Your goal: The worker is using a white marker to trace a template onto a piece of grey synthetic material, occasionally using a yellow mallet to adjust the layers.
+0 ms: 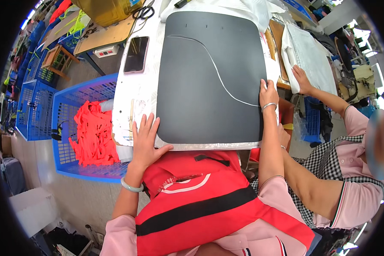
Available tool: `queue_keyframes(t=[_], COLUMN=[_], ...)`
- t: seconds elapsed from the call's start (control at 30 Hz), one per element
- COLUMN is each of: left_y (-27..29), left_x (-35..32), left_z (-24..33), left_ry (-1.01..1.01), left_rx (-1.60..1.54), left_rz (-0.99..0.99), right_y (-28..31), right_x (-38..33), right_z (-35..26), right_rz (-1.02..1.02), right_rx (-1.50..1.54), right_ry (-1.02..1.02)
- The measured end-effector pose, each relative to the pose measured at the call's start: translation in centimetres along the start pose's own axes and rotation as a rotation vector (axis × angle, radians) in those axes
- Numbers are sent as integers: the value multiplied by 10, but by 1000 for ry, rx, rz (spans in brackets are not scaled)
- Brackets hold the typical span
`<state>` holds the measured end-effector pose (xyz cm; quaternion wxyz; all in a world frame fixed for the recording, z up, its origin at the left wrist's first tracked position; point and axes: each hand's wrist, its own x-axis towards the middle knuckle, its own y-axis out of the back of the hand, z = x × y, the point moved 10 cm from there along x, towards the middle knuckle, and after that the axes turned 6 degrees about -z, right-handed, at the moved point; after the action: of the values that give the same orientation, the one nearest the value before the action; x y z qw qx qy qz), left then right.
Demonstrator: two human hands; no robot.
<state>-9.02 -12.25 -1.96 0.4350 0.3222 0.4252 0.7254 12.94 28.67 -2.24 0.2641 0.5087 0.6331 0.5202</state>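
A large dark grey sheet [209, 85] with rounded corners lies flat on the white-topped table. Across it curves a thin white cord [219, 72], from the upper left to the right edge, ending by my right hand. My left hand [146, 143] rests open at the sheet's lower left corner, fingers spread and thumb along the near edge. At the right edge, my right hand [269, 94] has its fingers close together, pinching the sheet's border; part of the grip is hidden. Small dark slits show near the sheet's far edge.
A phone [136, 54] and black scissors [144, 12] lie left of the sheet. A blue crate [85, 174] with red fabric strips [96, 136] stands at the left. On the right, close by, a co-worker [345, 166] touches a white sheet pile [309, 55].
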Motion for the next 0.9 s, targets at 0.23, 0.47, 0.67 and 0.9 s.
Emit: queue_keyframes(t=[0.23,0.47,0.67,0.9], left_y=[0,4,3,12], left_x=[-5,-7,-12,-12], left_z=[-5,-2,-4,-13], left_ry=[-12,-17,3,28], left_rx=[-6,11,9,-7], left_rz=[3,0,15,46], right_y=[4,6,-1,6], right_x=[-7,-10,-7,-5], right_z=[-3,-9,-14,-15], right_rz=[25,29,10,73], right_rx=[-3,-11,-37,5], right_ry=[4,10,25,46])
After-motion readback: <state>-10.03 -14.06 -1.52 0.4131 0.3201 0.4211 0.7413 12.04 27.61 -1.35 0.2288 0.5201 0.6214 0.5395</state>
